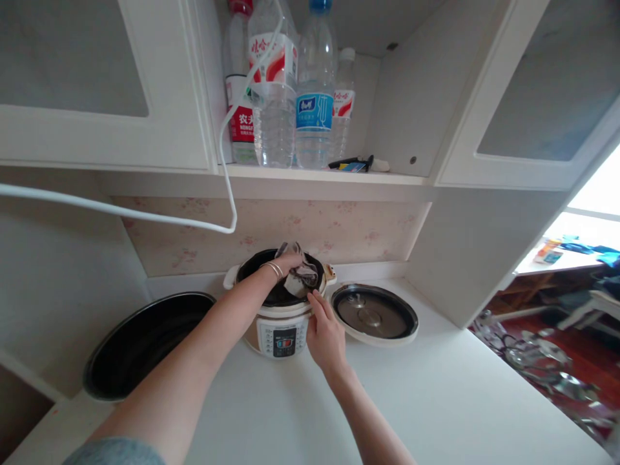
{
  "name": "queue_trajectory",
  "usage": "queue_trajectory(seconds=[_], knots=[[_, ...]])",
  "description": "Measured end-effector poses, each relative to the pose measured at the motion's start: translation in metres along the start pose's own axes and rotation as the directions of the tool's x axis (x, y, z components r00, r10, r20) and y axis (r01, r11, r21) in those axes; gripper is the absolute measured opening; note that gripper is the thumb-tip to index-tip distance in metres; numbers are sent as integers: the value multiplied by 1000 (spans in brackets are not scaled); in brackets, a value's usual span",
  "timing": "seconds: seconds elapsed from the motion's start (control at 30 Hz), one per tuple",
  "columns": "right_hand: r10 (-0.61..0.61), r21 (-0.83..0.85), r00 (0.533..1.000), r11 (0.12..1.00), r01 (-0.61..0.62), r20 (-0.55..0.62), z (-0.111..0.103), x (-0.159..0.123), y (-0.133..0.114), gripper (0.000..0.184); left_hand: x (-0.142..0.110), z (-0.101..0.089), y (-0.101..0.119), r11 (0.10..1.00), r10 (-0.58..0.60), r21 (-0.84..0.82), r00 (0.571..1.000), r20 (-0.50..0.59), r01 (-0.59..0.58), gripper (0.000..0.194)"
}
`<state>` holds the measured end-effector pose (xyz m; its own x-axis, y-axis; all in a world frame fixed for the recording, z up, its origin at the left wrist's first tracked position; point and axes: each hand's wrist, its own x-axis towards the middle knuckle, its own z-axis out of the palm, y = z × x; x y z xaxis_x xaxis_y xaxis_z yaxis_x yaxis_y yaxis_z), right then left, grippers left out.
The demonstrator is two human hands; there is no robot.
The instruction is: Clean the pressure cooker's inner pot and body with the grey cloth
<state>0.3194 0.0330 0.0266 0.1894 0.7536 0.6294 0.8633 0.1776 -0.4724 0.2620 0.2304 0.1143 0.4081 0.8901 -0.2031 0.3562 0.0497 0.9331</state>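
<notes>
A beige electric pressure cooker (283, 332) stands on the white counter (436, 400), its top uncovered. My left hand (287, 263), with bracelets on the wrist, reaches over the cooker's opening and is closed on a crumpled grey-and-white cloth (301, 274) pressed at the inner rim. My right hand (325, 332) rests against the cooker's right side, fingers wrapped on its outer wall just below the rim. The cooker's lid (374, 313) lies upside down on the counter just right of it. The black inner pot (140, 342) lies tilted on the counter at the left.
A white cord (227, 161) hangs from the open upper cabinet and runs off left. Several plastic water bottles (290, 97) stand on the cabinet shelf. A cabinet side panel (465, 252) borders the counter on the right. Shiny clutter lies on the floor at right.
</notes>
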Motion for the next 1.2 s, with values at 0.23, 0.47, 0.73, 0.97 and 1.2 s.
queue_trajectory(seconds=[0.23, 0.47, 0.73, 0.97, 1.2], knots=[[5, -11, 1000, 1000, -5, 8, -1, 0, -1, 54, -39, -21, 11, 856, 0, 486, 940, 343, -177, 12], [-1, -31, 1000, 1000, 1, 3, 1, -1, -1, 55, -60, -63, 0, 383, -69, 829, 882, 465, -407, 18], [-9, -30, 1000, 1000, 8, -10, 4, -2, -1, 59, -36, -76, -31, 14, 221, 901, 880, 421, -434, 23], [-4, -33, 1000, 999, 4, -1, 6, -2, 1, 59, -1, -71, -23, -62, 376, 754, 685, 624, -654, 30], [20, -50, 1000, 999, -20, 7, 7, -2, 0, 58, 1, -40, -25, -192, 417, 616, 504, 756, -764, 37]])
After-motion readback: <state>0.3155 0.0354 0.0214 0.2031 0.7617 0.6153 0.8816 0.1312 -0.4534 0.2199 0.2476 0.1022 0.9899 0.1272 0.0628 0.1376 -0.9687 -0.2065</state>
